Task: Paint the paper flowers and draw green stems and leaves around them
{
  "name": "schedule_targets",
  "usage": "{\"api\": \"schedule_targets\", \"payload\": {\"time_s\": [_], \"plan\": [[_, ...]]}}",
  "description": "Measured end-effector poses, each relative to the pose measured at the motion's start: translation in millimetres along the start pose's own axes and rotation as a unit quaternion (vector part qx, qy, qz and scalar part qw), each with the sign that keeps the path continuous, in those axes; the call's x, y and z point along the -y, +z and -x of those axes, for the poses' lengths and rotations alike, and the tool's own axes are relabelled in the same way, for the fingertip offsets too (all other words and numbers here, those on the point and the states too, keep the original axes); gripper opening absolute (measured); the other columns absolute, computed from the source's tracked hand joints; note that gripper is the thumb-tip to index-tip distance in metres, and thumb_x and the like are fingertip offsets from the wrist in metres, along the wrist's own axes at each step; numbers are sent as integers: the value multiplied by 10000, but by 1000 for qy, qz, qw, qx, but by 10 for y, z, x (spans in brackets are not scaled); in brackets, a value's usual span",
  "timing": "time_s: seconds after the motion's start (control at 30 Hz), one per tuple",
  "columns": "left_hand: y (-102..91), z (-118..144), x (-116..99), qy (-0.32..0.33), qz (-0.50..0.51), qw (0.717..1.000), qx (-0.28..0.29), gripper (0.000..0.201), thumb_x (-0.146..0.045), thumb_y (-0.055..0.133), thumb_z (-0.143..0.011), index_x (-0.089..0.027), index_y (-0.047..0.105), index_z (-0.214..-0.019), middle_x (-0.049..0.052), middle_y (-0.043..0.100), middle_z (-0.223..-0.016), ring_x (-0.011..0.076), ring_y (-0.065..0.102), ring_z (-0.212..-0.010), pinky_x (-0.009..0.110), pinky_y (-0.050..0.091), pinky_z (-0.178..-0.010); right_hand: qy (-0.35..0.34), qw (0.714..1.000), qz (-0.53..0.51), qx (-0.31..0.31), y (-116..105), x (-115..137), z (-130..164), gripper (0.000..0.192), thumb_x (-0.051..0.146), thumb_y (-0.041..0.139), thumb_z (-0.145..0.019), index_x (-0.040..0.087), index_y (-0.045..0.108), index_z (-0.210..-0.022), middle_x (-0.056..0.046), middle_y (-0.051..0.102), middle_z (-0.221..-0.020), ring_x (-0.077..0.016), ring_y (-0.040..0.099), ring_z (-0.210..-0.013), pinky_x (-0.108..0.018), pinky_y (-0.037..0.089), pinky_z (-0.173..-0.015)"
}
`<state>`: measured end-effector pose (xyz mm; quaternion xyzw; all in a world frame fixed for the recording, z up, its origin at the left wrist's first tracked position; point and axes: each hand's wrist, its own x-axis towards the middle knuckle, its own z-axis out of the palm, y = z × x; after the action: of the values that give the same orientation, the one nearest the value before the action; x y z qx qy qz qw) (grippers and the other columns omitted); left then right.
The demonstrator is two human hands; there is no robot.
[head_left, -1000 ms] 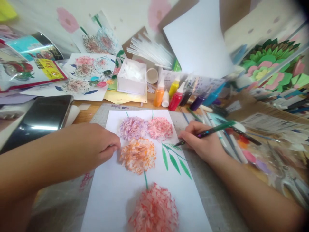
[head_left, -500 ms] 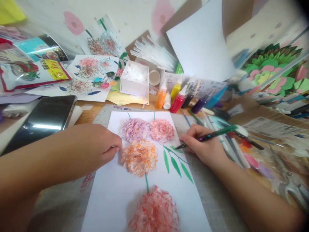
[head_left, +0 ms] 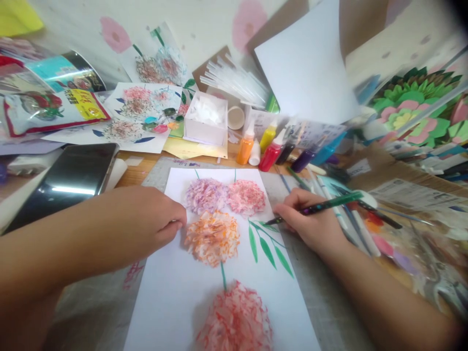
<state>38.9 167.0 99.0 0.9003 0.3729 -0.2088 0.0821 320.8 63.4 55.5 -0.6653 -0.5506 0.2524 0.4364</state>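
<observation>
A white sheet of paper (head_left: 175,312) lies in front of me with crinkled paper flowers on it: a purple one (head_left: 206,195), a pink-red one (head_left: 246,197), an orange one (head_left: 212,239) and a larger red one (head_left: 237,317). My right hand (head_left: 310,219) grips a marker pen (head_left: 318,207) with a dark dotted barrel and green end. Its tip touches or hovers just over a green leafy sprig (head_left: 266,251) drawn at the sheet's right side. Curled closed, my left hand (head_left: 164,217) rests at the sheet's left edge, beside the orange flower; nothing shows in it.
Paint bottles (head_left: 271,153) stand behind the sheet, near a white box (head_left: 205,119). A phone (head_left: 69,175) lies at left, below a food packet (head_left: 54,112). Scissors (head_left: 444,287), pens and a cardboard box (head_left: 398,180) crowd the right. A grey mat (head_left: 91,312) lies underneath.
The view has shifted very slightly, so everything sits a little further right. Both hands and the marker pen keep nearly the same place over the sheet.
</observation>
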Motion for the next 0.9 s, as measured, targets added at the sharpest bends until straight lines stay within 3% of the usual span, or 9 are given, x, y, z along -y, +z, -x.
{"api": "schedule_targets", "payload": {"time_s": [0.9], "plan": [[-32,6,-33,5,4,1000,-2,323,-340,349,-887,-296,638,-750,-23,678,-758,194,586,-705,331,312,-640,15,1000,-10,-3,-15,-7,-11,262,317,674,-725,208,514,-549,44,499,-434,-84,418,-386,-227,295,-378]]}}
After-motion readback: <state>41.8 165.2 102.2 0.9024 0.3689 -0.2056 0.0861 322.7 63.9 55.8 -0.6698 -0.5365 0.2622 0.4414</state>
